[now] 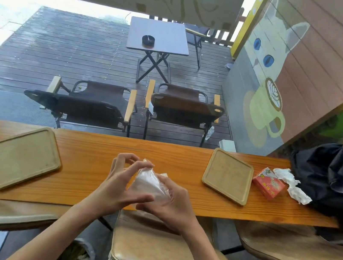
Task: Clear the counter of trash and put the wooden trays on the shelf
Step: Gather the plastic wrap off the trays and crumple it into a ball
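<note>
Hands: left hand (121,180), right hand (173,204) both clasp clear plastic wrapper (150,181).

Soft overcast daylight floods in from eleven o'clock, blowing out the sky. Wide-angle bending warps the long orange wooden counter (95,151); the edges smear, shadows stay faint.

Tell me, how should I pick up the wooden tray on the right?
Probably by its near edge. The right tray lies flat on the counter with a low raised rim all round, so slide fingertips under that rim from your side and pinch with a thumb on top. The red box sits close by its right edge, so come from the front or left. Both hands are busy with a plastic bag now.
</note>
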